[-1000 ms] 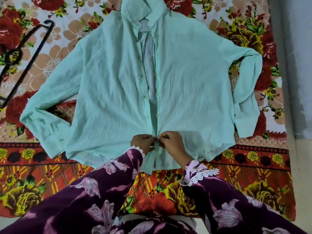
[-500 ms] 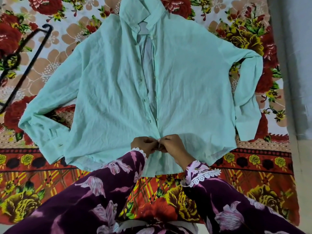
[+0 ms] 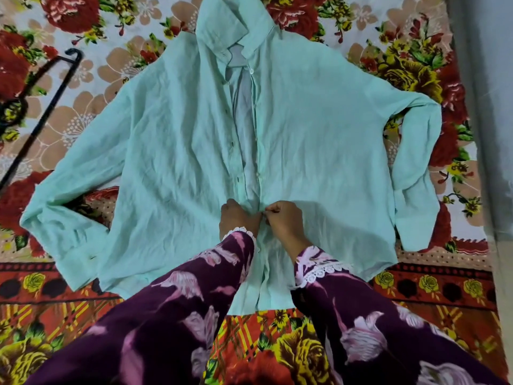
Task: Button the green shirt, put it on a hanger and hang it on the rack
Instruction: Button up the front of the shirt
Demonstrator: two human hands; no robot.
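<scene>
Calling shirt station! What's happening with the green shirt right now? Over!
Left hand and right hand both pinching the front edges low down. Green shirt flat on the blanket, open above. Hanger lying off to the left. Nothing blocking.

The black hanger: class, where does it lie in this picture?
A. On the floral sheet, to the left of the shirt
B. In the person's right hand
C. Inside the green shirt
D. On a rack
A: the black hanger lies on the floral sheet, left of the green shirt; both hands work at the shirt's front.
</scene>
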